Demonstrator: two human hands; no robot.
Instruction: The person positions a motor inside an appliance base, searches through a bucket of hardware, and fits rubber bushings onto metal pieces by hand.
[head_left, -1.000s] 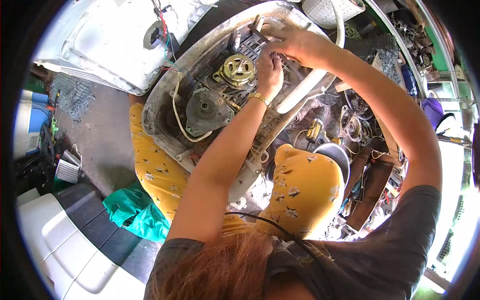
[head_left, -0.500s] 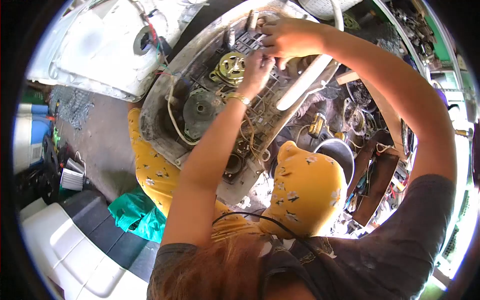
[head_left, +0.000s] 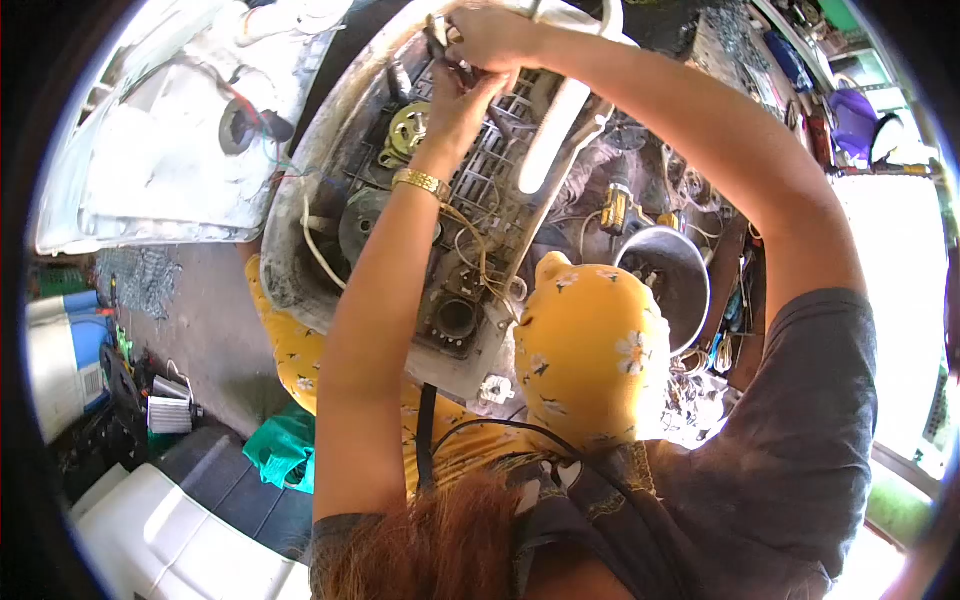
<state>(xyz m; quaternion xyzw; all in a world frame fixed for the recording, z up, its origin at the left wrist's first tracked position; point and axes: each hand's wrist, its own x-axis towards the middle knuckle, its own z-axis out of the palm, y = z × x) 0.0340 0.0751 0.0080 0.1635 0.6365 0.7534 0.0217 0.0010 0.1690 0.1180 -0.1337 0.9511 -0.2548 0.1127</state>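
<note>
A worn washing-machine housing [head_left: 292, 215] lies open across the legs, its inside facing up. My left hand [head_left: 458, 108] is at its far end, fingers closed on something dark that I cannot make out. My right hand [head_left: 490, 38] bends over the same spot, touching the left, its fingers curled and partly hidden. Below the left hand sits a brass-coloured motor [head_left: 405, 132], with a grey round motor part [head_left: 362, 222] nearer, partly behind the left forearm. A white hose [head_left: 556, 135] lies along the right side.
A white machine body [head_left: 170, 160] with loose wires stands at the left. On the right are a yellow and black drill [head_left: 615, 208], a round metal bowl [head_left: 690, 290] and loose parts. A green plastic bag [head_left: 282, 448] and a white-topped case [head_left: 190, 530] lie at the lower left.
The view has shifted, and housing and hands sit further left and higher. Both hands have stayed near the far end; the right has moved in closer over the left.
</note>
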